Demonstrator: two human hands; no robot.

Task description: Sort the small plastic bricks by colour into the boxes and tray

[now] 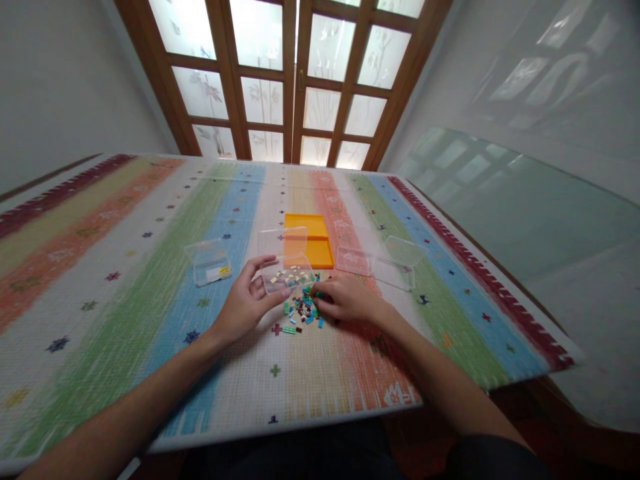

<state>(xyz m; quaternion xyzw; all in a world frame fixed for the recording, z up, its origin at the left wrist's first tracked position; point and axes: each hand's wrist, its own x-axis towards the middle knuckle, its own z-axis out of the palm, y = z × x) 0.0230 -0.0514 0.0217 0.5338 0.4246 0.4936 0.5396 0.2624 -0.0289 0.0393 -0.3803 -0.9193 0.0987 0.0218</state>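
My left hand (249, 297) is wrapped round the left side of a clear plastic box (287, 283), thumb at its near edge. The box's lid stands raised at the back, and several cream-coloured pieces lie inside. Just in front is a loose pile of small building bricks (306, 308) in green, blue, brown and white. Over the right edge of this pile, my right hand (345, 297) has its fingers pinched together, with green bricks at the fingertips. Whether it grips one of them is hard to make out.
Behind the box lies an open orange case (315, 247). To the left stands an open clear box (213, 270) with a few yellow and white pieces. On the right are more clear open boxes (395, 273). A striped cloth (200, 193) covers the table; its near edge is close to me.
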